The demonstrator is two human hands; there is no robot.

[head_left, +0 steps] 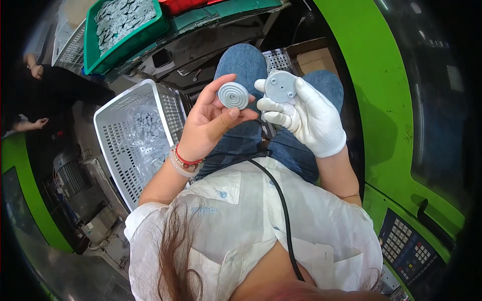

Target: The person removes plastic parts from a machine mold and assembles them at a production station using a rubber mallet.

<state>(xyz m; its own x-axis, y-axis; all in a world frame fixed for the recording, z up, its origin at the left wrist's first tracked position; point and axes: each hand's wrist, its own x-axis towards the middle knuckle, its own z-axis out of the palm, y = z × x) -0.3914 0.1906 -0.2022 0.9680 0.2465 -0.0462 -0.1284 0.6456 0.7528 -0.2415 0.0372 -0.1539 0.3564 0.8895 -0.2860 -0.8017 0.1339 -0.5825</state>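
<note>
Between the thumb and fingers of my bare left hand (208, 118) is a round grey plastic disc (233, 95), its face ringed with concentric ridges. My right hand (314, 118) wears a white glove and pinches a second grey plastic disc (281, 87) by its edge. That one shows a flat face with small round bosses and holes. Both discs are held up side by side above my lap, a short gap apart. Bracelets circle my left wrist.
At my left stands a white perforated basket (126, 95) with small grey parts in clear plastic. Beyond it, a green bin (92, 52) holds many flat grey pieces. A green machine (379, 75) with a keypad panel (406, 246) flanks my right. Another person's hand (40, 123) shows at far left.
</note>
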